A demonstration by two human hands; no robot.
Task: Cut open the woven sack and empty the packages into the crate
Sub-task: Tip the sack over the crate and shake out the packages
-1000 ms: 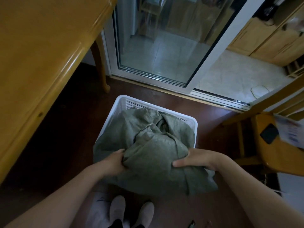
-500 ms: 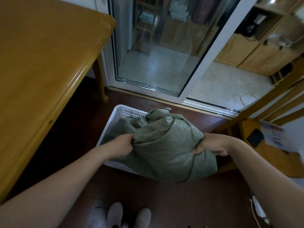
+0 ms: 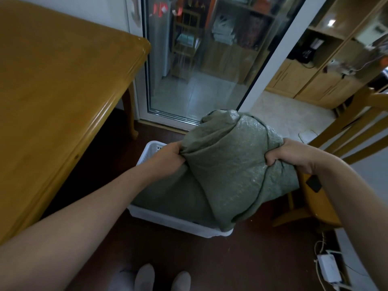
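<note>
1. Your path into the white perforated plastic crate (image 3: 154, 216) is blocked by the bulging grey-green woven sack (image 3: 226, 171).
2. The glossy wooden worktop (image 3: 63, 97) crowds your left.
3. The wooden slatted chair (image 3: 315, 198) hems your right.
4. Dark floor (image 3: 241, 259) nearest you lies open.

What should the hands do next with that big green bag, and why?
Probably keep lifting and give a small shake. The left hand and right hand each grip a bunched side of the green woven sack, whose lower end hangs into the white plastic crate. No packages show yet, so they are likely still inside.
</note>
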